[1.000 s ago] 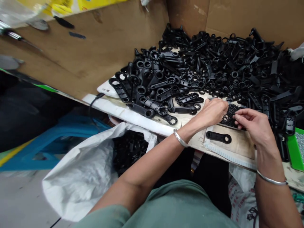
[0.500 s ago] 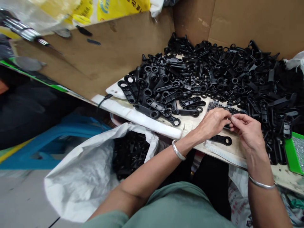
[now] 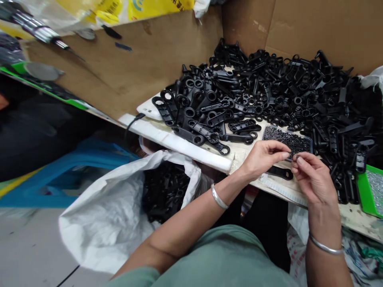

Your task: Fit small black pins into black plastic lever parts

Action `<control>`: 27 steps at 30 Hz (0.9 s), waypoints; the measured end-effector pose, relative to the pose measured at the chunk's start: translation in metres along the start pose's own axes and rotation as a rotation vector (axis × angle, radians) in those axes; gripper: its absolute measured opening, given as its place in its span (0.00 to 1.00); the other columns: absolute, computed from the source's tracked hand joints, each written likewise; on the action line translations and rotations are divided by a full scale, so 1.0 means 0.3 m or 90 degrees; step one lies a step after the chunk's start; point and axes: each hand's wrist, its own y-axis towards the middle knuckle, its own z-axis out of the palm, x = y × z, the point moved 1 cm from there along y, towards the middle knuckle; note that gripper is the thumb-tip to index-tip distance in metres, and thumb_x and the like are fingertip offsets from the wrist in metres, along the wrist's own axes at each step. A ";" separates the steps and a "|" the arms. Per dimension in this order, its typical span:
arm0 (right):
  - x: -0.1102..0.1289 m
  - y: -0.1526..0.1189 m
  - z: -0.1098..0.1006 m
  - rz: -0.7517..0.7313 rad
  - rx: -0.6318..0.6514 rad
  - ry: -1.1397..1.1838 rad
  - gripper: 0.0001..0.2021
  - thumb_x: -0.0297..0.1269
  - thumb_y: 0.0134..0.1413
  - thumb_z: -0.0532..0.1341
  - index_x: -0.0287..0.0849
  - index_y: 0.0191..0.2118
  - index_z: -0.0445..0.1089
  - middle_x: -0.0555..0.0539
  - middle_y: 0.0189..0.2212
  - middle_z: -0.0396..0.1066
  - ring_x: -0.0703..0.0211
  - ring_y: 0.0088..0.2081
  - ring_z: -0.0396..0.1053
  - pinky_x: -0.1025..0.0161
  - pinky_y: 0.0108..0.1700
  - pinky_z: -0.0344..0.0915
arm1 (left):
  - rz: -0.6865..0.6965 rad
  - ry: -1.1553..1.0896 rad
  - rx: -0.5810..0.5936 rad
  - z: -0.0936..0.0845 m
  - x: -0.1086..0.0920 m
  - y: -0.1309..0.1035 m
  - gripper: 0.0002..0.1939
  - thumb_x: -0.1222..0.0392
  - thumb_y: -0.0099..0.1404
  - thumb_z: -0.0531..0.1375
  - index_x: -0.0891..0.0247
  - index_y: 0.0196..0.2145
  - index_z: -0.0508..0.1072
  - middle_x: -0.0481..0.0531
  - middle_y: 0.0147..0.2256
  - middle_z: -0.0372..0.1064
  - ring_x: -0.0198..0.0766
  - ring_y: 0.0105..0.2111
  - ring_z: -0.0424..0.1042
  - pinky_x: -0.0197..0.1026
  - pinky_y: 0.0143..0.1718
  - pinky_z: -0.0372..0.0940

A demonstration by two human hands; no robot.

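My left hand (image 3: 263,158) is at the front edge of a shallow box of small black pieces (image 3: 285,139), its thumb and forefinger pinched. What lies between those fingertips, if anything, is too small to make out. Just to the right, my right hand (image 3: 314,177) pinches a small dark piece (image 3: 297,158) between thumb and forefinger. The fingertips of the two hands are slightly apart. Below them a black plastic arm with a ringed end (image 3: 279,172) lies on the table, partly covered by my left hand.
A large heap of black plastic arms (image 3: 269,87) covers the table back. A green tray of small metal parts (image 3: 366,191) stands at right. A white foam strip (image 3: 176,141) lines the left edge above a white sack (image 3: 98,215). An electric screwdriver (image 3: 38,30) hangs upper left.
My hands have drawn apart after their fingertips met. The left hand has shifted slightly down and left, uncovering more of the box of small pieces. The view has moved slightly.
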 end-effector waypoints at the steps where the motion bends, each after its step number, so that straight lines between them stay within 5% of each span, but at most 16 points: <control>1: -0.003 -0.010 0.001 -0.010 -0.005 -0.001 0.11 0.37 0.39 0.77 0.47 0.32 0.79 0.51 0.28 0.75 0.68 0.25 0.69 0.72 0.27 0.70 | -0.014 -0.038 -0.003 0.001 0.004 -0.007 0.06 0.66 0.54 0.68 0.68 0.32 0.79 0.49 0.30 0.75 0.31 0.32 0.71 0.37 0.39 0.67; 7: -0.023 -0.054 0.018 -0.082 -0.051 -0.020 0.11 0.36 0.38 0.77 0.45 0.31 0.80 0.49 0.27 0.76 0.67 0.26 0.70 0.72 0.29 0.70 | -0.091 -0.171 0.003 0.013 0.019 -0.046 0.11 0.64 0.48 0.72 0.69 0.31 0.79 0.48 0.28 0.74 0.29 0.29 0.69 0.35 0.36 0.65; 16: -0.051 -0.068 0.041 -0.128 -0.083 -0.016 0.11 0.35 0.35 0.77 0.46 0.30 0.80 0.50 0.32 0.76 0.67 0.26 0.70 0.69 0.30 0.70 | -0.113 -0.191 0.006 0.026 0.041 -0.066 0.13 0.61 0.47 0.73 0.69 0.31 0.79 0.49 0.28 0.74 0.29 0.28 0.69 0.36 0.34 0.62; 27: -0.078 -0.089 0.018 -0.261 -0.121 -0.212 0.07 0.35 0.46 0.73 0.46 0.34 0.79 0.50 0.34 0.75 0.63 0.28 0.71 0.64 0.32 0.71 | -0.098 -0.231 -0.018 0.035 0.054 -0.086 0.10 0.64 0.47 0.73 0.68 0.29 0.80 0.49 0.25 0.76 0.31 0.26 0.72 0.35 0.33 0.67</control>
